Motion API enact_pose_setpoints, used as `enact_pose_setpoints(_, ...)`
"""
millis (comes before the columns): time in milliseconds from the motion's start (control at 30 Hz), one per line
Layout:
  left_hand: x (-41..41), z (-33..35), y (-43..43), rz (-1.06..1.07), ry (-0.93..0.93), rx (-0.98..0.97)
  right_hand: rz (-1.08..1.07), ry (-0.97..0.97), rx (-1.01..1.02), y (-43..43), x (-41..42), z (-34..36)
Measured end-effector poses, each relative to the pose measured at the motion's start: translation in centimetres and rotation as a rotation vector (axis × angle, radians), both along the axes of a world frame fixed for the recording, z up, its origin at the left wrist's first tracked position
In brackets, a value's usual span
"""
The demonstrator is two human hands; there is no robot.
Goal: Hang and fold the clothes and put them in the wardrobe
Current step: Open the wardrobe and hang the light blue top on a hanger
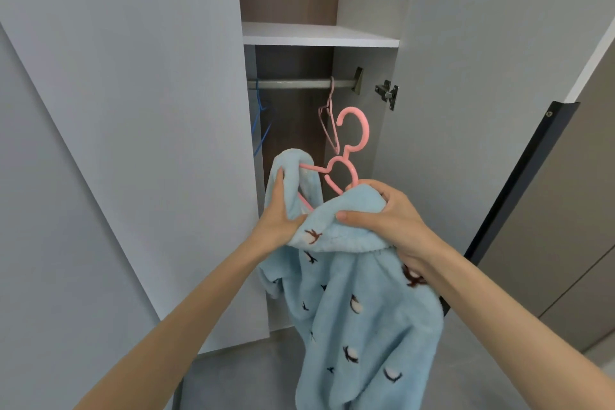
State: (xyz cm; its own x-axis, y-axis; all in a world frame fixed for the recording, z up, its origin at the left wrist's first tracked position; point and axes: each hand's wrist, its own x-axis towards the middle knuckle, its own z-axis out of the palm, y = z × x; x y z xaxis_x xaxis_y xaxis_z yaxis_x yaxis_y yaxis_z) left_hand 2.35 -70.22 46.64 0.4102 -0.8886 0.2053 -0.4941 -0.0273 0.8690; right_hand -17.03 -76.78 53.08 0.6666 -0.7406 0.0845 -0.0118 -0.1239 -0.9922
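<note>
A fluffy light-blue garment (pixel 359 303) with small dark bird patterns hangs in front of the open wardrobe. A pink plastic hanger (pixel 349 143) sticks up out of its neck, hook upward, below the rail (pixel 299 83). My left hand (pixel 278 210) grips the garment's left shoulder over the hanger's arm. My right hand (pixel 382 213) grips the collar fabric on the right, thumb on top. The hanger's right arm is hidden under the fabric.
An empty pink hanger (pixel 327 116) hangs on the rail at the right, a blue hanger (pixel 261 120) at the left. A white shelf (pixel 316 35) sits above the rail. Both wardrobe doors (pixel 133 110) stand open on either side; grey floor below.
</note>
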Motion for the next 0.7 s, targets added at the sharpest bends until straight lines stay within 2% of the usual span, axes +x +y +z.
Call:
enact_pose_setpoints(167, -0.6, 0.7, 0.1, -0.008, 0.116, -0.087, 0.038, -0.013, 0.050, 0.2, -0.2, 0.2)
enact_pose_setpoints(233, -0.7, 1.6, 0.2, -0.035, 0.187, -0.075, 0.168, -0.011, 0.165, -0.1, -0.1, 0.7)
enact_pose_setpoints(333, -0.6, 1.9, -0.1, -0.008, 0.196, -0.013, 0.326, 0.105, 0.259, -0.4, 0.5, 1.4)
enact_pose_setpoints(433, -0.1, 1.7, -0.2, 0.004, 0.197, 0.054, 0.346, 0.178, 0.284, -0.3, 1.1, 0.9)
enact_pose_setpoints(500, -0.1, 1.9, -0.1, 0.036, 0.200, 0.075, 0.335, 0.137, 0.334, -0.6, 1.2, -0.2)
enact_pose_setpoints(567, -0.3, 2.4, 0.4, 0.104, 0.134, 0.058, 0.315, 0.074, 0.403, -1.0, 1.4, -1.2)
enact_pose_setpoints(700, -1.6, 4.3, 2.8, 0.168, -0.159, -0.037, 0.281, 0.059, 0.468, -1.3, 2.2, -2.4)
